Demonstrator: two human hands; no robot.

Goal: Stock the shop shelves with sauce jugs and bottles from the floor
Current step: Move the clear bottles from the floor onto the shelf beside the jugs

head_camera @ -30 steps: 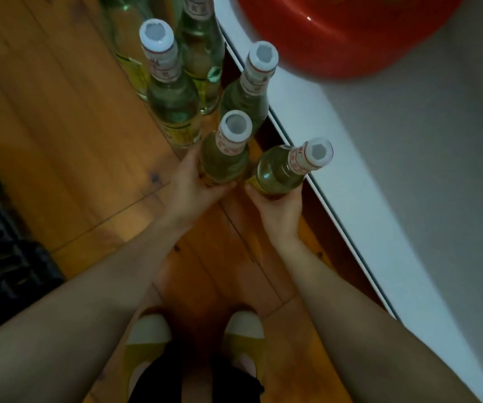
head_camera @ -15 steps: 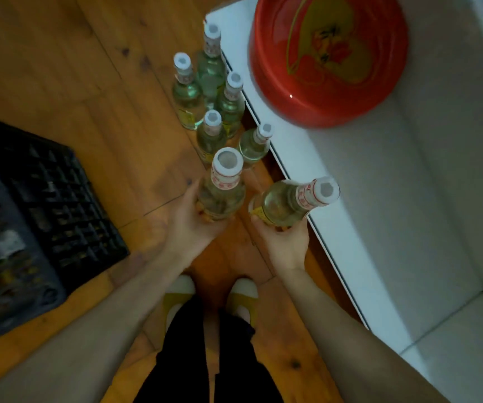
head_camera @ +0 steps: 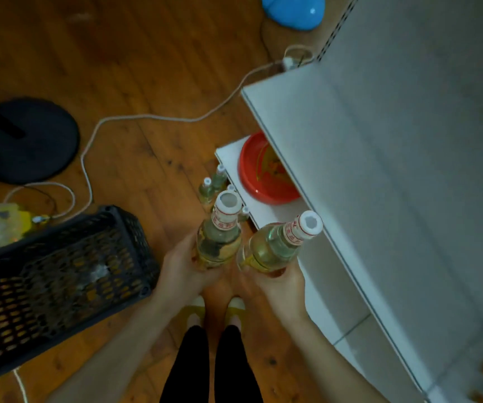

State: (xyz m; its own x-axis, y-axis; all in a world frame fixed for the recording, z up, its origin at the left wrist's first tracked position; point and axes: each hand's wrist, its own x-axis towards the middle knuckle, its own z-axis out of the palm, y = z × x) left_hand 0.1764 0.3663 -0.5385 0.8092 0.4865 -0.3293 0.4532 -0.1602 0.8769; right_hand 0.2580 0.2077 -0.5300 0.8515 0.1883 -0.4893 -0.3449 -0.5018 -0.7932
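Note:
My left hand (head_camera: 180, 270) grips a clear glass bottle (head_camera: 220, 238) with a white cap and red-white neck label, held upright at waist height. My right hand (head_camera: 282, 283) holds a second, matching bottle (head_camera: 275, 245) tilted with its cap toward the white shelf (head_camera: 350, 181). Both bottles hang above the wooden floor, just left of the shelf's front edge. Several more of the same bottles (head_camera: 212, 186) stand on the floor beside the lowest shelf board (head_camera: 251, 205), partly hidden behind the held ones.
A red basin (head_camera: 259, 181) sits on the lowest shelf board. A black plastic crate (head_camera: 51, 283) stands on the floor at left. A white cable (head_camera: 89, 158) snakes across the floor near a black round base (head_camera: 28, 138). A blue object (head_camera: 294, 8) lies at the top.
I have stood up, lifting both bottles away from the floor group. The view has pulled back, so the upper shelf, crate and cable have come into sight.

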